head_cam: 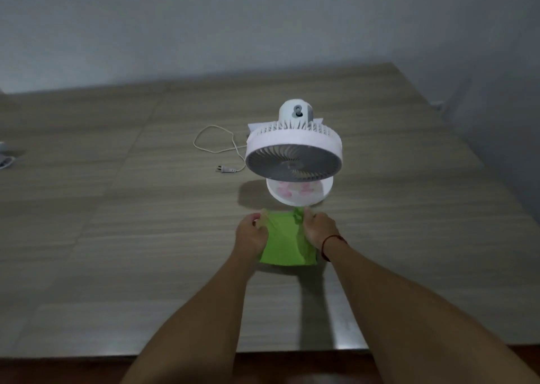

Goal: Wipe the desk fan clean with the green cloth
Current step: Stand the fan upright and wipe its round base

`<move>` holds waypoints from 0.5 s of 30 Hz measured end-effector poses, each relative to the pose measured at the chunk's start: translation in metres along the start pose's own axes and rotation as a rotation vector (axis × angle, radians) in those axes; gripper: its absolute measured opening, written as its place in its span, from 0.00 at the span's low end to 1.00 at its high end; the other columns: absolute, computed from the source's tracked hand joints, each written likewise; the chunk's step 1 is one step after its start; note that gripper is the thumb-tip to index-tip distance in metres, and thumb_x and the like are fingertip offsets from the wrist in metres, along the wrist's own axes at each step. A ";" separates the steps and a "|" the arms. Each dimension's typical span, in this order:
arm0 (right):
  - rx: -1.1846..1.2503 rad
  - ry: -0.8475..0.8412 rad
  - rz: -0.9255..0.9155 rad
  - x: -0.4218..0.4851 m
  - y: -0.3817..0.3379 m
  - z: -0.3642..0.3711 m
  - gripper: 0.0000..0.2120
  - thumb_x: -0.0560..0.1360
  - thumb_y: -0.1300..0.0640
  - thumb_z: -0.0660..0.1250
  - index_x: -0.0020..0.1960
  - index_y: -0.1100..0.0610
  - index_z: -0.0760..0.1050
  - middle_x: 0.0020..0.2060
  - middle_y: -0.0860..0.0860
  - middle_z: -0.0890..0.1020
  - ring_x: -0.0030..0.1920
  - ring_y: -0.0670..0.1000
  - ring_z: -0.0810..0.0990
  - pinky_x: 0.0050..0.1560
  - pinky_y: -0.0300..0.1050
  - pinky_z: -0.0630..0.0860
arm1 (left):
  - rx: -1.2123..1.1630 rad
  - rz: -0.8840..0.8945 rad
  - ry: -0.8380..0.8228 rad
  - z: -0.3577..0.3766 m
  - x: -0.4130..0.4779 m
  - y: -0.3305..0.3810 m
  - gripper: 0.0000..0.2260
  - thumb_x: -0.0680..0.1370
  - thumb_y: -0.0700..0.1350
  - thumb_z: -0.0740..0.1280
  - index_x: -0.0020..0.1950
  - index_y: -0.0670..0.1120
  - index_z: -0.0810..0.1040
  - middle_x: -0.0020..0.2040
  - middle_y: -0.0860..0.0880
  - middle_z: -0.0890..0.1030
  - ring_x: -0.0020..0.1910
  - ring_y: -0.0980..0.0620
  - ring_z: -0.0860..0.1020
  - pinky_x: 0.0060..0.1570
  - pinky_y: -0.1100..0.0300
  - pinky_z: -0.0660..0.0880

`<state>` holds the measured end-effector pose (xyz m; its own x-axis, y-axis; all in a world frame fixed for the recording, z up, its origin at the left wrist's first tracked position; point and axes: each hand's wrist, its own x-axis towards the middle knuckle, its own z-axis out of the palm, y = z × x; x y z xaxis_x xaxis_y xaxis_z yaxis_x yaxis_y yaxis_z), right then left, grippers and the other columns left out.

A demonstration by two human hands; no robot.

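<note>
A white desk fan (293,149) stands on the grey wood-grain table (117,237), its round grille tilted down toward me over a round white base (298,198). Just in front of the base, the green cloth (283,242) is stretched between both hands. My left hand (251,233) grips the cloth's left edge. My right hand (318,228), a red string at its wrist, grips the bunched right edge. The cloth hangs slightly above the table and casts a shadow under it.
The fan's white cord and plug (225,168) lie in a loop on the table left of the fan. A white paper (257,126) pokes out behind the fan. Pale objects (5,158) sit at the far left edge. Grey walls close off the back and right.
</note>
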<state>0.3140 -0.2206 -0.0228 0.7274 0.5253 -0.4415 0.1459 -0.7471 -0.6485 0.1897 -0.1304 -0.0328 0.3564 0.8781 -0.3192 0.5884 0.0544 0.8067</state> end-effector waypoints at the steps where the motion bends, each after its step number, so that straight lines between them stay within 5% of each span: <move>1: -0.058 -0.008 0.013 0.000 0.006 0.004 0.30 0.81 0.42 0.48 0.68 0.65 0.69 0.66 0.64 0.73 0.66 0.62 0.73 0.67 0.52 0.69 | 0.066 -0.022 -0.045 0.002 0.001 -0.008 0.20 0.79 0.38 0.62 0.71 0.38 0.70 0.70 0.39 0.73 0.67 0.42 0.74 0.64 0.57 0.70; 8: -0.320 0.011 -0.217 0.008 0.023 0.026 0.20 0.80 0.51 0.55 0.68 0.60 0.69 0.67 0.59 0.71 0.67 0.60 0.70 0.66 0.54 0.67 | 0.470 0.214 -0.073 0.018 0.008 -0.028 0.22 0.82 0.45 0.56 0.75 0.39 0.64 0.75 0.39 0.67 0.74 0.43 0.66 0.73 0.52 0.63; 15: -0.379 -0.007 -0.442 0.041 0.049 0.064 0.23 0.81 0.58 0.54 0.75 0.61 0.60 0.77 0.57 0.58 0.77 0.55 0.58 0.76 0.48 0.57 | 0.696 0.516 -0.048 0.055 0.034 -0.054 0.23 0.83 0.47 0.53 0.77 0.42 0.59 0.79 0.43 0.59 0.78 0.48 0.57 0.77 0.53 0.53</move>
<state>0.3079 -0.2096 -0.1123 0.5388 0.8221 -0.1840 0.6657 -0.5493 -0.5051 0.2101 -0.1296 -0.1147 0.7221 0.6910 -0.0310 0.6496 -0.6621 0.3736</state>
